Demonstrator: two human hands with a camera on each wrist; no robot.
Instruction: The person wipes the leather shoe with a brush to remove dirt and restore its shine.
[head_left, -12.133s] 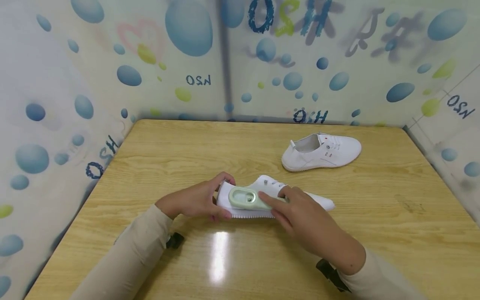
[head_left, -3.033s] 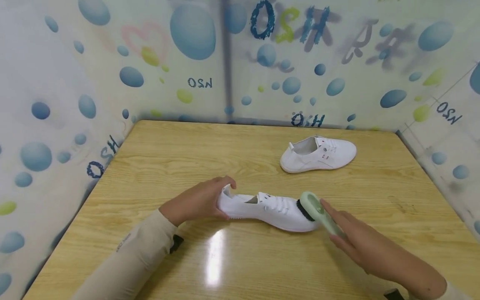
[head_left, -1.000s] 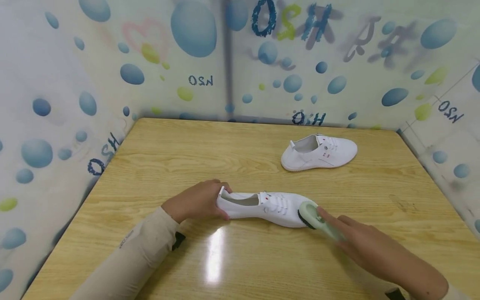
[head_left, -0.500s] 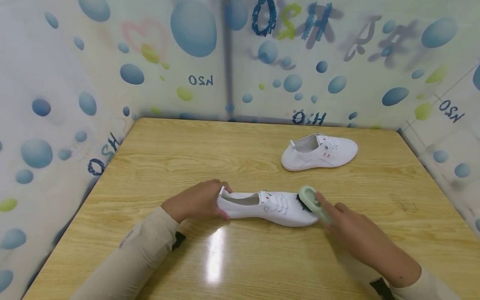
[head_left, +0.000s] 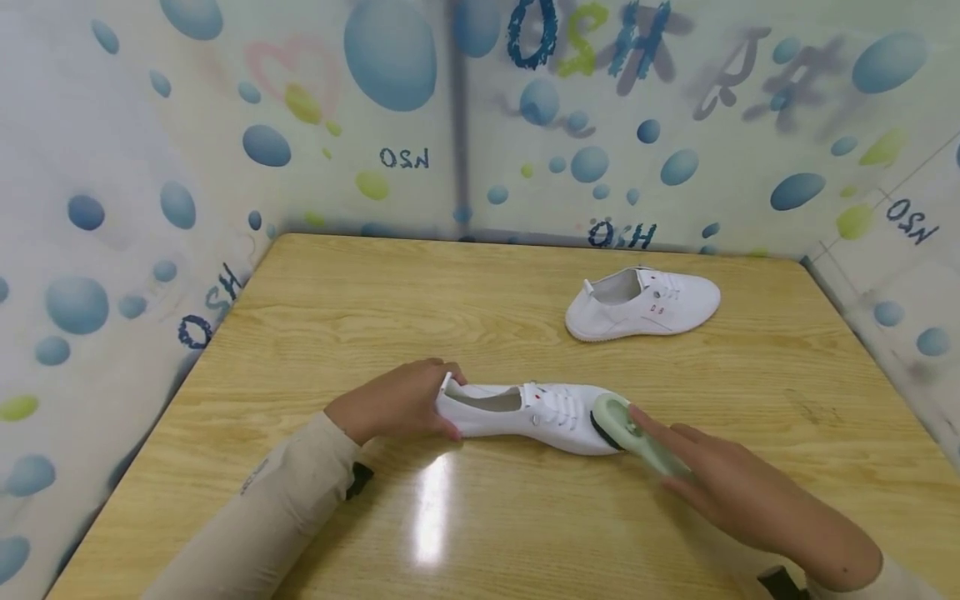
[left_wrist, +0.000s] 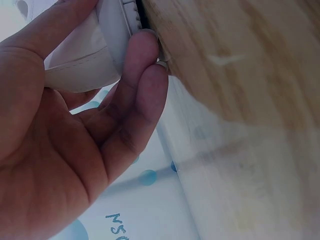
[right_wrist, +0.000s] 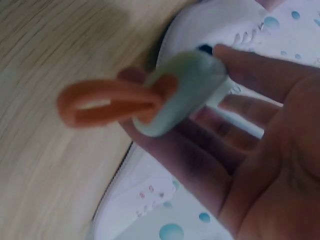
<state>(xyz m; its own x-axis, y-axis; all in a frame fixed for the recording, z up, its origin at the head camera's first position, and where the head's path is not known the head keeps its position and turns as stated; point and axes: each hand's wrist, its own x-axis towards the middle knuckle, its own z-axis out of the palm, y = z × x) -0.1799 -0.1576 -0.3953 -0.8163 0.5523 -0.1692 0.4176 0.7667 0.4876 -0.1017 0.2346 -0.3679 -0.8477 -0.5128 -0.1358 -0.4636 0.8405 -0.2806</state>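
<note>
A white lace-up shoe (head_left: 495, 421) lies sole-down on the table, its toe to the right. My left hand (head_left: 401, 404) grips it round the heel, and in the left wrist view the fingers (left_wrist: 142, 55) curl under the heel's edge (left_wrist: 95, 65). In my right hand (head_left: 723, 479) is a pale green brush (head_left: 637, 437), held by its handle. Its dark bristles (head_left: 602, 432) lie against the toe of the shoe. An orange loop (right_wrist: 107, 102) hangs from the handle's end in the right wrist view.
The matching white shoe (head_left: 645, 304) stands farther back on the wooden table (head_left: 375, 300), toe to the right. A wall covering (head_left: 480, 125) with blue and green drops rises behind the table and along both sides.
Earlier the brush was on the shoe's side near the heel; now it is at the toe. In the last second it moved to the toe's far side and back. The left hand stays at the heel.
</note>
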